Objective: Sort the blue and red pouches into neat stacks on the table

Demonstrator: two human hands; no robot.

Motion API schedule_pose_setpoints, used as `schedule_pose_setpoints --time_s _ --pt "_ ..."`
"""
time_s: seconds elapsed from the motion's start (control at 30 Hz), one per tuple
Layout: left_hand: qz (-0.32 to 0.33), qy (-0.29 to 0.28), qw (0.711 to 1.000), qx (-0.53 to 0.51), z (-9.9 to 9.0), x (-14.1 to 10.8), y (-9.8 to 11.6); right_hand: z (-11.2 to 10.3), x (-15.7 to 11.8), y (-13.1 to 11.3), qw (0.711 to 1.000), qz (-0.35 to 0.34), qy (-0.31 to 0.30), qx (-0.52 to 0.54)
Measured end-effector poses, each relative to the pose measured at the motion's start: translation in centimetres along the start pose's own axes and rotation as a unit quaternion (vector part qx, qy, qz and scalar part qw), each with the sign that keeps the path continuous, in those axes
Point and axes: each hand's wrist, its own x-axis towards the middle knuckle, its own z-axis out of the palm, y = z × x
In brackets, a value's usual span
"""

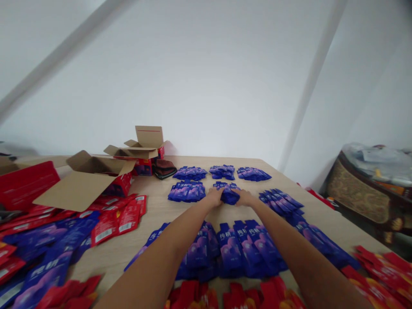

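Both arms stretch forward over the table to a small stack of blue-purple pouches [229, 195]. My left hand [215, 196] grips the stack at its left side, and my right hand [244, 198] closes on its right side. More blue pouches [186, 191] lie fanned in a pile just left of my left hand. To the right of my right hand is another fanned pile of blue pouches [280, 201]. Nearer, between my forearms, blue pouches [247, 246] with white lettering overlap in a row. The fingertips are partly hidden behind the stack.
Open cartons [93, 169] stand at the left, with a dark wallet-like item [164, 168] beside them. Red pouches [124, 216] and blue pouches [51, 257] lie heaped below. Red pouches [238, 296] line the near edge. A patterned chair [360, 186] stands past the table's right edge.
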Motion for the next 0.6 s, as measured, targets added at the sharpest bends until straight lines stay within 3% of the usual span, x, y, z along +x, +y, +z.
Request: schedule_pose_setpoints --time_s 0.23,0.4,0.5,0.6 --pt "-0.011 -0.008 1.0 0.017 -0.7 1.0 -0.1 0.0 1.9 0.2 1.0 0.002 0.002 -0.002" --pt "-0.025 0.001 0.999 0.03 -1.3 0.4 -0.1 0.3 0.3 1.2 0.999 0.02 0.045 0.024" --pt "-0.025 0.036 0.998 0.034 -2.2 -0.5 0.9 -1.0 -1.9 4.0 0.994 0.036 0.09 0.043" --pt "0.028 0.091 0.995 0.017 -2.7 -1.5 3.6 -3.3 -4.6 8.7 0.985 0.088 0.136 0.066"
